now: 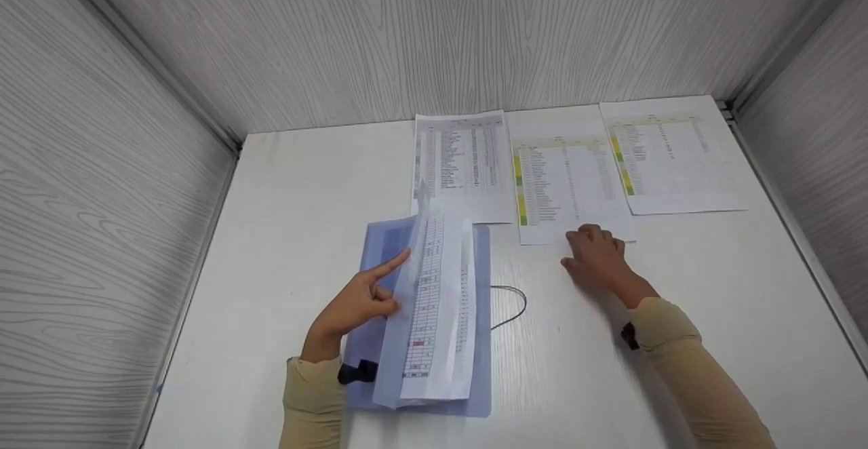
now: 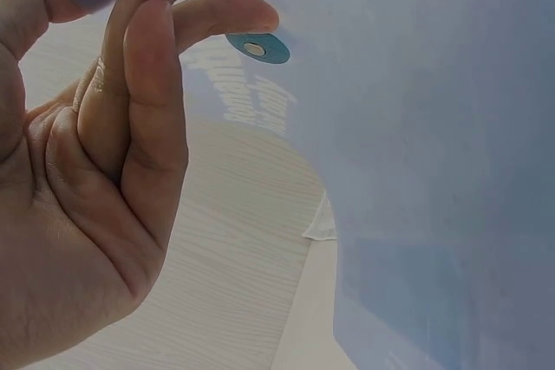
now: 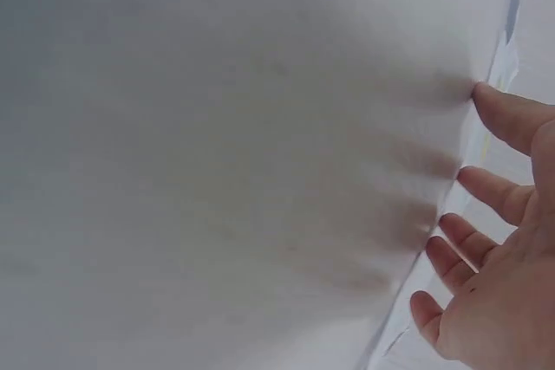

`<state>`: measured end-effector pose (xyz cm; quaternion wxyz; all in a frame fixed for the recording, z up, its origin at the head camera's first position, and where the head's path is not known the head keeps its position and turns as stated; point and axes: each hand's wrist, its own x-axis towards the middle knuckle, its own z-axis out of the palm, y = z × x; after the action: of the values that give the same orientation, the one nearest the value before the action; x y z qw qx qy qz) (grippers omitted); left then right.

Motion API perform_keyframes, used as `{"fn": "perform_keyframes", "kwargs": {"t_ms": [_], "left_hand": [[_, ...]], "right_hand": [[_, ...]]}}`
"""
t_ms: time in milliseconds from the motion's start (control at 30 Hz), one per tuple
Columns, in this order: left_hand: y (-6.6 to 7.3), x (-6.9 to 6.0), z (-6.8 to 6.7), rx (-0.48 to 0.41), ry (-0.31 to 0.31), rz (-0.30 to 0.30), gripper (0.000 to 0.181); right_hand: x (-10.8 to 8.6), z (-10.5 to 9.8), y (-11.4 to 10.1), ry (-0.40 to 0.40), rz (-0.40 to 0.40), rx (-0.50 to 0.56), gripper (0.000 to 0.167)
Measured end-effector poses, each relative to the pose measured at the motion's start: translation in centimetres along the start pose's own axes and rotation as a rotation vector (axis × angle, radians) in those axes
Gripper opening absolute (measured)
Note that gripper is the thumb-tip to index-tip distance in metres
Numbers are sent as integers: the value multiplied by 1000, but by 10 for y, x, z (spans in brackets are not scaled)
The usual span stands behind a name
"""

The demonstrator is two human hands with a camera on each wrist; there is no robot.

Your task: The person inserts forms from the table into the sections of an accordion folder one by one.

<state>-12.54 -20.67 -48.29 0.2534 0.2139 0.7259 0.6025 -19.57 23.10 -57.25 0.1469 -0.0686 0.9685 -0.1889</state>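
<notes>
A translucent blue folder [image 1: 483, 340] lies part-open on the table, its front flap [image 1: 400, 340] tilted up. Inside are printed sheets [image 1: 447, 320] with tables. My left hand [image 1: 359, 303] touches the flap's outer face with its index finger extended and other fingers bent; no finger shows on the inner face. In the left wrist view a fingertip lies beside a teal snap button [image 2: 260, 48] on the flap. My right hand [image 1: 598, 259] rests its spread, slightly bent fingers at the lower edge of the middle printed sheet [image 1: 563, 184].
A grey-headed printed sheet [image 1: 461, 164] lies behind the folder, partly covered by the raised flap. Another sheet [image 1: 678, 164] with yellow and green marks is at the right. A thin cord loop [image 1: 523, 300] sticks out from the folder's right edge. Panel walls enclose the white table [image 1: 291, 198].
</notes>
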Motion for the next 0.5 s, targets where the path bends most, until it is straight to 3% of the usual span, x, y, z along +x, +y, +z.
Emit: {"fn": "perform_keyframes", "kwargs": {"t_ms": [333,500], "left_hand": [[-1,2,1,23,13,-18,81],[-2,2,1,16,13,-13,81]], "right_hand": [[-35,10,-7,11,-23,-15,58],[-36,1,2,29,-16,94,61]]}}
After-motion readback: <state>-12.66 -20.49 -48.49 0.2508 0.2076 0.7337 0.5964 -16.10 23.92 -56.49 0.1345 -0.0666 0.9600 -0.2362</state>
